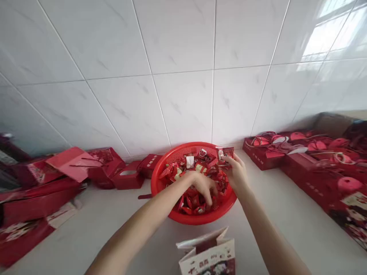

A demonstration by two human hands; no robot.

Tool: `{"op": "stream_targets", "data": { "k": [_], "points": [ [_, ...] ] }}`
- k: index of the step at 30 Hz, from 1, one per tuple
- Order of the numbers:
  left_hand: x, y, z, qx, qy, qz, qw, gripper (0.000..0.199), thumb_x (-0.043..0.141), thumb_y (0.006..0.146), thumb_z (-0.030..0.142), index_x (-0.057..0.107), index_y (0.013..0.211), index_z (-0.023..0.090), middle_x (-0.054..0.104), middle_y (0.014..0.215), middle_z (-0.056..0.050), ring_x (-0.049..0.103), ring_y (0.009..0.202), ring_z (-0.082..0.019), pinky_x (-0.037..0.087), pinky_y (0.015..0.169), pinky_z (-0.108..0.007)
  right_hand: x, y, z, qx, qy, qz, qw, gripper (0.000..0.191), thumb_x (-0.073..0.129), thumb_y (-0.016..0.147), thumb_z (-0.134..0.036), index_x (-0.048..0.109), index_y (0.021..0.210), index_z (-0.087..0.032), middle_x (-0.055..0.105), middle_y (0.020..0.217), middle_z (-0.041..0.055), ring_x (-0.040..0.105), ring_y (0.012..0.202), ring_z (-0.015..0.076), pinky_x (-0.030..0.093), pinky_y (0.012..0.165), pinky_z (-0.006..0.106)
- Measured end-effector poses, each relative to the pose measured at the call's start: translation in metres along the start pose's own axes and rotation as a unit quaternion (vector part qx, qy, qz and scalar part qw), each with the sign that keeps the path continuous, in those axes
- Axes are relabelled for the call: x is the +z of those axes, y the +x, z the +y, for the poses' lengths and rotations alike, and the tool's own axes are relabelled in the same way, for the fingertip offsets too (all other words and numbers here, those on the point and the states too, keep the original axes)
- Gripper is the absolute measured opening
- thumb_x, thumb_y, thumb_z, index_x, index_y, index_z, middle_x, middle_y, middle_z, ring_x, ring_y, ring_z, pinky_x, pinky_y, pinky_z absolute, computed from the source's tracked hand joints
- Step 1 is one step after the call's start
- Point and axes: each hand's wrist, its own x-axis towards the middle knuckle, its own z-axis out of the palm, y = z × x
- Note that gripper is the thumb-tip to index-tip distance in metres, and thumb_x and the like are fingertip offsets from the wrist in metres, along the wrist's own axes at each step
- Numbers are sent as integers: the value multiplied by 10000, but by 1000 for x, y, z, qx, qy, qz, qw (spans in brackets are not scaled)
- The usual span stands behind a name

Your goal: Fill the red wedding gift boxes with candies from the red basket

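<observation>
A red plastic basket (160, 179) holds a heap of wrapped candies (195, 200), mostly red with a few white and gold. My left hand (203, 186) reaches down into it, its bent fingers apart and touching the candies; nothing shows held between them. Over the basket's right side, my right hand (237, 172) is closed on small candy packets (226, 153), red and white. In front of the basket, nearest me, an upright paper gift bag (208, 256) stands with its top open, cream and red with printed figures.
Red gift boxes lie at left, among them a small box with an oval window (129, 175) and an opened pink-red box (76, 164). On the right, rows of packed red boxes (304, 179) with cords line the white counter (123, 233). A tiled wall (186, 103) rises behind.
</observation>
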Motion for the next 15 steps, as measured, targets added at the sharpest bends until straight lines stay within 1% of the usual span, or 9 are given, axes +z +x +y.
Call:
{"op": "stream_targets", "data": {
  "k": [3,4,6,8,10,12,15],
  "points": [
    [-13,-20,-6,46,-76,137,987,210,802,601,269,698,760,180,682,708,37,599,719,-154,426,661,-245,1,1,0,-4,2,-2,1000,303,830,491,-232,645,727,-196,662,633,-37,588,529,117,494,471,218],
    [-17,-26,-8,63,-119,175,975,219,786,619,274,692,793,179,690,735,30,612,732,-153,438,675,-246,2,1,0,-5,3,-3,1000,294,828,493,-232,643,718,-198,658,628,-38,587,528,118,496,471,221],
    [-21,-35,-12,96,-238,241,936,245,752,653,279,670,859,176,707,784,7,636,721,-148,468,681,-254,2,2,0,-5,6,-3,1000,282,828,496,-238,637,700,-203,657,625,-38,586,528,120,499,469,223],
    [-23,-42,-16,111,-334,258,900,256,734,669,275,642,887,178,698,767,-2,651,685,-147,492,657,-263,2,1,-1,-3,8,-3,1000,285,832,492,-249,632,688,-203,654,625,-38,581,519,115,497,462,221],
    [-24,-45,-18,120,-389,258,876,255,739,654,252,627,871,179,668,719,9,667,677,-157,515,641,-269,2,1,-1,-2,5,-8,1000,291,836,486,-257,629,683,-200,643,623,-39,579,513,110,501,463,220],
    [-24,-46,-20,127,-411,260,865,258,741,643,216,640,877,176,665,724,11,684,705,-163,530,646,-268,2,1,-1,-5,1,-17,1000,291,839,492,-267,628,680,-198,636,627,-39,590,524,111,515,479,224],
    [-24,-47,-20,131,-414,271,859,344,722,667,185,691,1010,183,722,854,-22,687,740,-157,515,639,-250,1,0,-1,-3,-5,-29,1000,287,844,504,-275,638,689,-197,643,644,-35,601,545,116,524,492,228]
  ]
}}
